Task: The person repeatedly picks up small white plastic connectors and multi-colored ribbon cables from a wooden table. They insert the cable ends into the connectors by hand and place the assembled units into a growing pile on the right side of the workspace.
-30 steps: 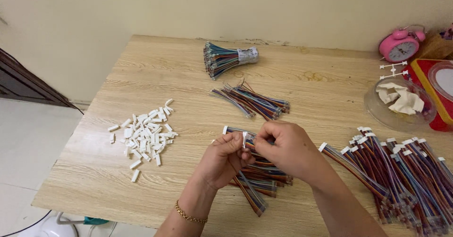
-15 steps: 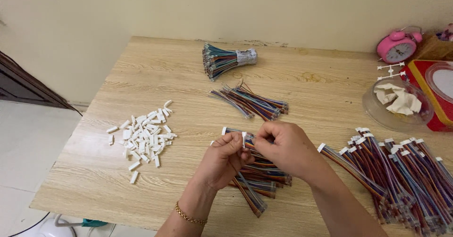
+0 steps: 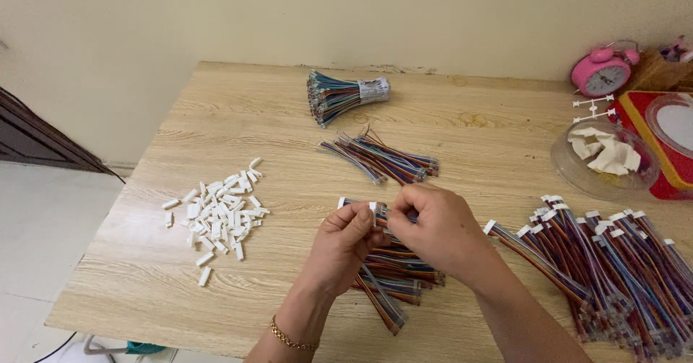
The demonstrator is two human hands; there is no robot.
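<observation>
Over the middle of a light wooden table [image 3: 216, 117], my left hand [image 3: 345, 246] and my right hand [image 3: 433, 229] together pinch a short multicoloured wire harness [image 3: 375, 212] with small white connectors at its end. The left fingers grip the connector end; the right fingers hold the wires just beside it. Under both hands lies a loose pile of similar coloured harnesses [image 3: 393, 280]. A gold bracelet sits on my left wrist.
Several small white plastic connectors [image 3: 216, 215] lie scattered at the left. A taped wire bundle [image 3: 345, 94] and loose wires [image 3: 379, 157] lie farther back. Finished harnesses [image 3: 613, 269] fill the right. A clear bowl [image 3: 603, 157], pink alarm clock [image 3: 600, 72] and red box [image 3: 668, 139] stand back right.
Both hands stay in the same spot over the pile; only the fingers shift slightly on the harness end.
</observation>
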